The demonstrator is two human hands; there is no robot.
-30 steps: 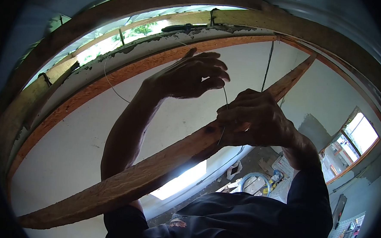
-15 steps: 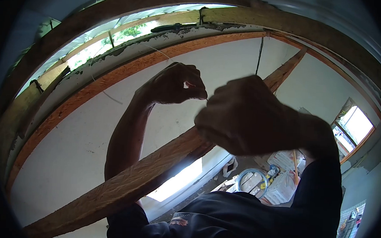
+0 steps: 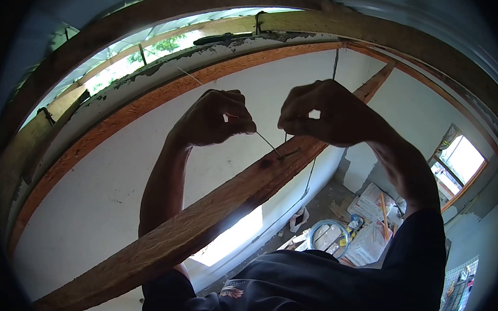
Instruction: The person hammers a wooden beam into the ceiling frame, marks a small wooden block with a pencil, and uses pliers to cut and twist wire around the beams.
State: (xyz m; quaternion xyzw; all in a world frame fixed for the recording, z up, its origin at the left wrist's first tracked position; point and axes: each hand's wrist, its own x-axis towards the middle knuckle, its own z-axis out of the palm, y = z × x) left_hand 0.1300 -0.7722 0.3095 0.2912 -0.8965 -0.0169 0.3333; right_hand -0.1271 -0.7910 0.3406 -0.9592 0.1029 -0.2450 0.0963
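A thin wire (image 3: 267, 142) runs from the pinched fingers of my left hand (image 3: 217, 119) down to a nail (image 3: 290, 154) on the upper face of the wooden beam (image 3: 200, 218). My right hand (image 3: 324, 114) is above the beam, its thumb and forefinger pinched on a short upright piece of wire. The two hands are a little apart, with the nail below and between them. Behind my left hand, the wire's other end sticks out toward the wall top. A dark cord (image 3: 336, 64) hangs behind my right hand.
Curved-looking roof timbers (image 3: 379, 35) cross overhead. A dark tool (image 3: 221, 39) lies on the wall top. Far below are a coil of pale hose (image 3: 329, 238) and white sacks (image 3: 368, 246) on the floor. A window (image 3: 460, 161) is at the right.
My right hand has come off the beam and risen, uncovering the nail. My left hand has moved left and lower, closing from loosely spread fingers into a pinch on the wire.
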